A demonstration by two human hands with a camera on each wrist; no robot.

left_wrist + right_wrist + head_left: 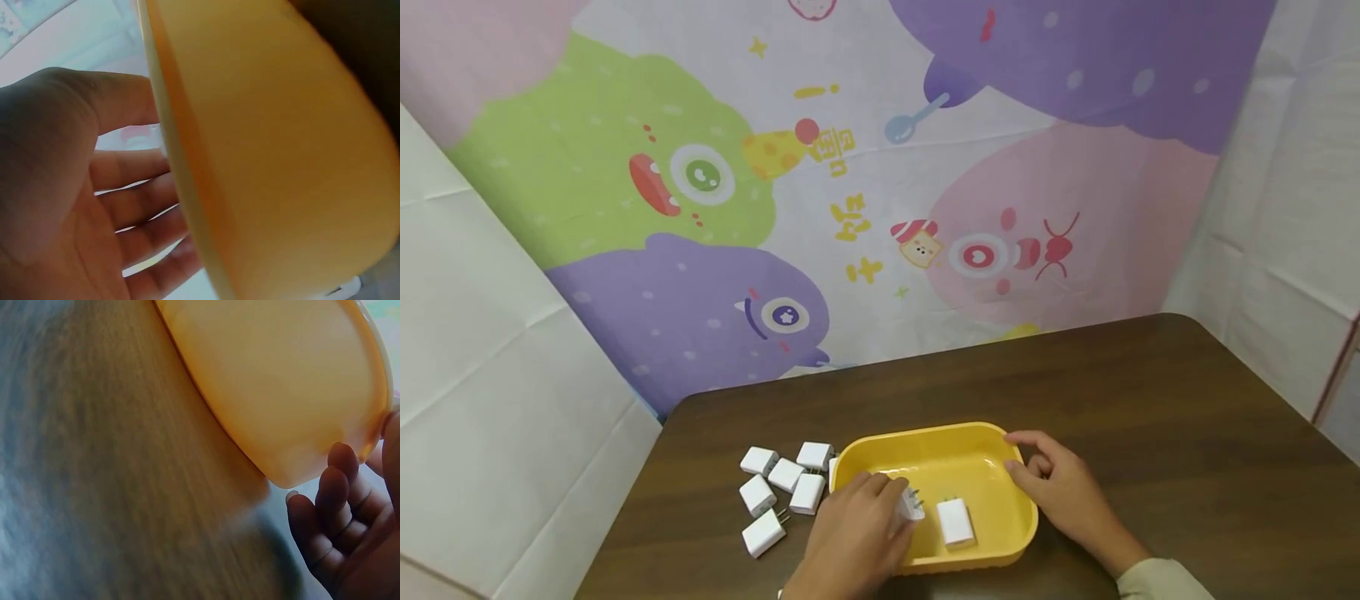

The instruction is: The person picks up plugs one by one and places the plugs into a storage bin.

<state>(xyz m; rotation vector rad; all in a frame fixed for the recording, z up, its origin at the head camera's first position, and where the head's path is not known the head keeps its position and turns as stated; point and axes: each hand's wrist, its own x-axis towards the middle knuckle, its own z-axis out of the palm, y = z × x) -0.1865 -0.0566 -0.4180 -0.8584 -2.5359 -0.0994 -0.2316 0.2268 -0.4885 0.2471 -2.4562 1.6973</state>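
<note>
My left hand (pixel 859 527) grips a white plug-in charger (pixel 912 505) above the left part of a yellow plastic bin (pixel 917 439), its metal prongs pointing right. In the left wrist view the bin's wall hides the fingertips and most of that charger. One more white charger (pixel 955 522) lies on the floor of the bin. At the bin's right end, my right hand (pixel 1063 487) holds the rim between thumb and index finger. The other fingers (pixel 334 490) of this hand curl close to the outer wall in the right wrist view.
Several white chargers (pixel 807 493) lie in a loose group on the dark wooden table (pixel 1105 375), left of the bin. One of them is partly hidden behind the bin's left edge. A cartoon-printed cloth (pixel 865 317) hangs behind the table, with white sheets at both sides.
</note>
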